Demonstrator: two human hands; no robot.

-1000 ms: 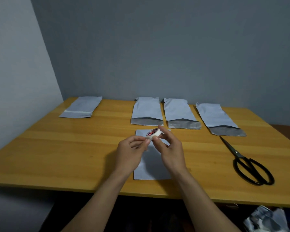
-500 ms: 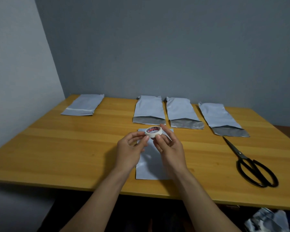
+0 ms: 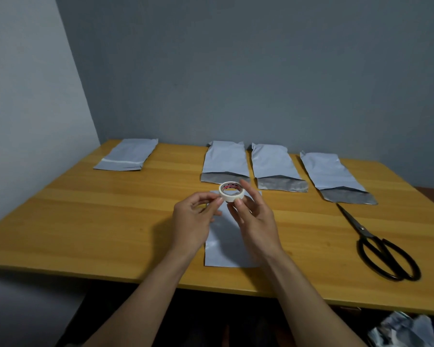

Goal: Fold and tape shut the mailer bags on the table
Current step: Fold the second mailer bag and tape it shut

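A small white roll of tape (image 3: 232, 191) is held above the table by both hands. My right hand (image 3: 254, 221) grips it from the right and below, and my left hand (image 3: 194, 217) pinches at its left rim. Under the hands lies a grey mailer bag (image 3: 229, 242), folded, partly hidden by them. Three more mailer bags lie in a row behind with their mouths open toward me: the left bag (image 3: 225, 161), the middle bag (image 3: 274, 164) and the right bag (image 3: 332, 175). A taped bag (image 3: 127, 155) lies at the far left.
Black scissors (image 3: 383, 246) lie on the wooden table (image 3: 85, 221) at the right, blades pointing away. Crumpled grey plastic (image 3: 404, 330) sits below the table's front right edge. Walls close the table at the back and left.
The roll has turned so its open ring faces up more, and both hands have lifted it slightly. The bags and scissors have not moved on the table.
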